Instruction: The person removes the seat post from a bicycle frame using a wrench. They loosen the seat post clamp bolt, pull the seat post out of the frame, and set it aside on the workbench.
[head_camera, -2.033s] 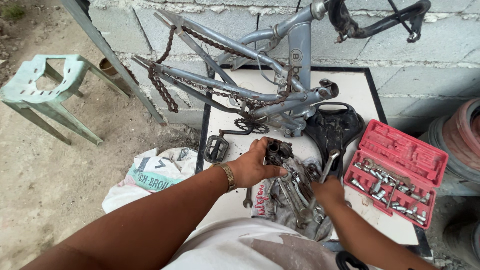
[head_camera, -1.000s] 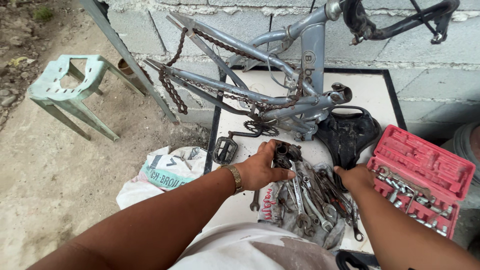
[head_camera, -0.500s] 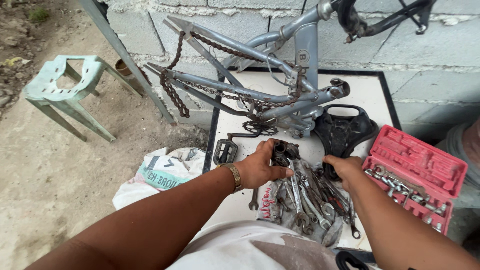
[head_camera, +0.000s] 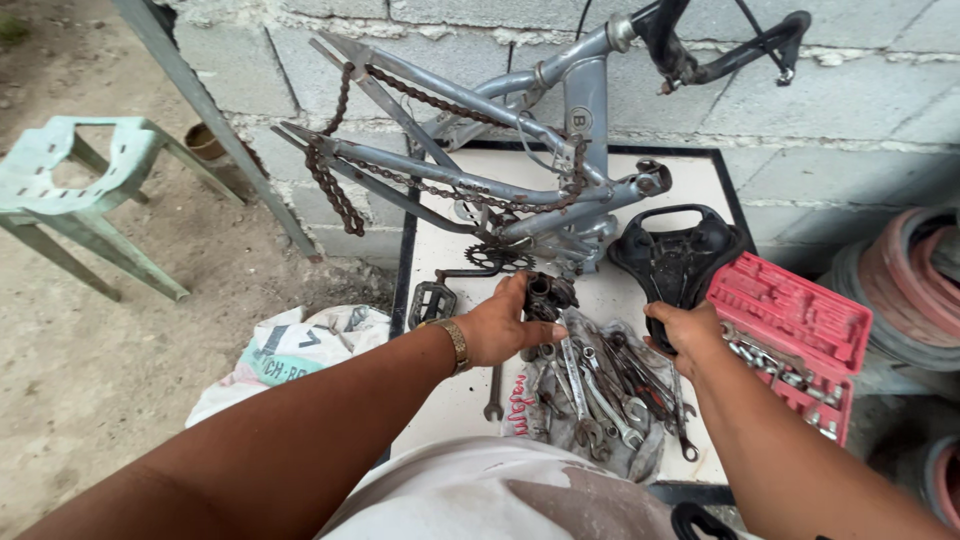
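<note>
Right hand (head_camera: 690, 335) moved onto black saddle (head_camera: 678, 255), grip closed | left hand (head_camera: 505, 325) grip holds dark part (head_camera: 548, 295)

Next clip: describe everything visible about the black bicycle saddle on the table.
The black bicycle saddle lies flat on the white table, nose pointing toward the person, wide rear toward the block wall. It looks like moulded plastic or vinyl, with a raised rim and shallow centre groove, scuffed and dusty. Its rear sits beside the grey bicycle frame; the red socket case lies to its right. The right hand grips its narrow nose, covering the tip.
</note>
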